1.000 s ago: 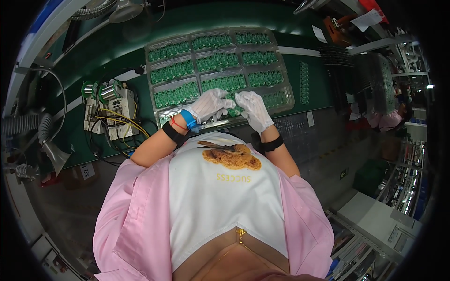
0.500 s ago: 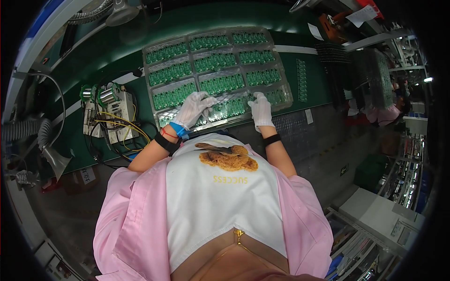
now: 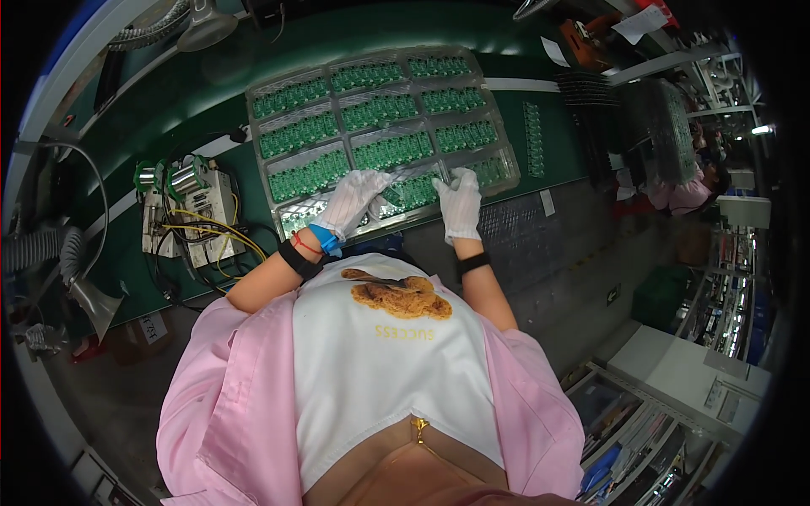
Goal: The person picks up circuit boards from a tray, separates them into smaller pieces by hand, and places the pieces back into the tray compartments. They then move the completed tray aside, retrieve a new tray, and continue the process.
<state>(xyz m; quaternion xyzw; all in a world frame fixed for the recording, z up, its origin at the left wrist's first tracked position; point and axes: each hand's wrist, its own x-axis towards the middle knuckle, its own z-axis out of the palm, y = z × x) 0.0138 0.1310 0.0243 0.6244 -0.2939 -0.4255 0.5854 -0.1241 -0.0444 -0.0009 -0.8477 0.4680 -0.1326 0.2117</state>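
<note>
A large clear plastic tray (image 3: pixel 498 173) with several compartments of small green circuit boards (image 3: pixel 380 110) lies on the green bench. Both of my hands wear white gloves and rest on the tray's near row. My left hand (image 3: pixel 356 199), with a blue band and a black strap at the wrist, lies with fingers spread over a compartment of boards. My right hand (image 3: pixel 461 201) lies flat a little to the right, fingers pointing away from me, beside a group of green boards (image 3: pixel 411 192) between the hands. I see nothing gripped in either hand.
A white fixture with yellow cables (image 3: pixel 190 215) stands left of the tray. A strip of green boards (image 3: pixel 533 139) lies to its right, and grey hoses (image 3: pixel 42 253) run at the far left. Another person in pink (image 3: pixel 683 190) works at racks on the right.
My hands were close together over the tray's near row a second ago. They have moved apart sideways, the left going left and the right going right.
</note>
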